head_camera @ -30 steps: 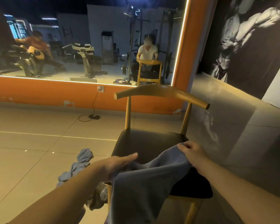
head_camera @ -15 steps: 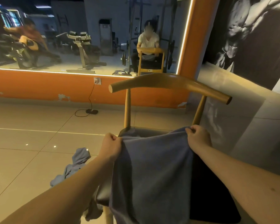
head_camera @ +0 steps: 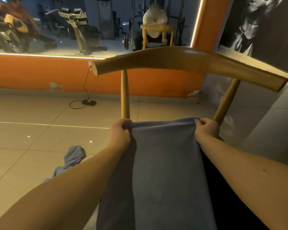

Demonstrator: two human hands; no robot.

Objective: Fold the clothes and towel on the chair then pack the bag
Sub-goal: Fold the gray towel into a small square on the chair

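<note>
A grey-blue towel (head_camera: 163, 163) lies stretched flat along the black seat of a wooden chair (head_camera: 181, 62). My left hand (head_camera: 120, 133) pinches the towel's far left corner near the chair's left back post. My right hand (head_camera: 206, 128) pinches the far right corner beside the right post. The towel's near end runs out of the bottom of the view. Another grey-blue garment (head_camera: 72, 160) lies crumpled on the floor left of the chair, partly hidden by my left forearm. No bag is in view.
An orange wall with a large mirror (head_camera: 90, 24) stands behind the chair and reflects gym machines and a person. A black power adapter (head_camera: 88, 102) and its cable lie on the tiled floor by the wall. A grey wall with a mural rises on the right.
Both hands took hold of the towel's corners and pulled it away from me over the seat to the chair's back posts. The camera has come closer to the chair.
</note>
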